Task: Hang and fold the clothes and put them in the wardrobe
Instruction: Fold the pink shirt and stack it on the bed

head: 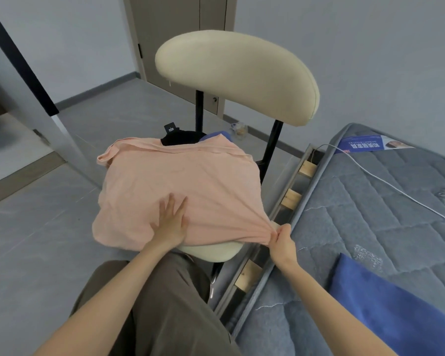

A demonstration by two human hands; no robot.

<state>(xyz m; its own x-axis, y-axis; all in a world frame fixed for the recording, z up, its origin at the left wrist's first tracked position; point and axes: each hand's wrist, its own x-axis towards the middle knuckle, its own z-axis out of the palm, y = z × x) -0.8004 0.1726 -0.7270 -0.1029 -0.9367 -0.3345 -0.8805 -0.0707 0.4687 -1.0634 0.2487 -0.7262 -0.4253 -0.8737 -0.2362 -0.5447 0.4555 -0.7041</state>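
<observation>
A pink shirt (180, 181) lies spread over the seat of a cream chair (239, 75). My left hand (171, 222) rests flat on the shirt's near part, fingers apart, pressing it down. My right hand (283, 240) pinches the shirt's near right corner and pulls it taut toward the bed. Under the shirt at the back of the seat, a black garment (180, 137) and a bit of blue-purple cloth (216, 136) show.
A grey quilted mattress (370, 214) lies at the right on a slatted frame, with a white cable (385, 183) and a blue cloth (396, 309) on it. A door (180, 34) stands behind the chair. Grey tiled floor extends to the left.
</observation>
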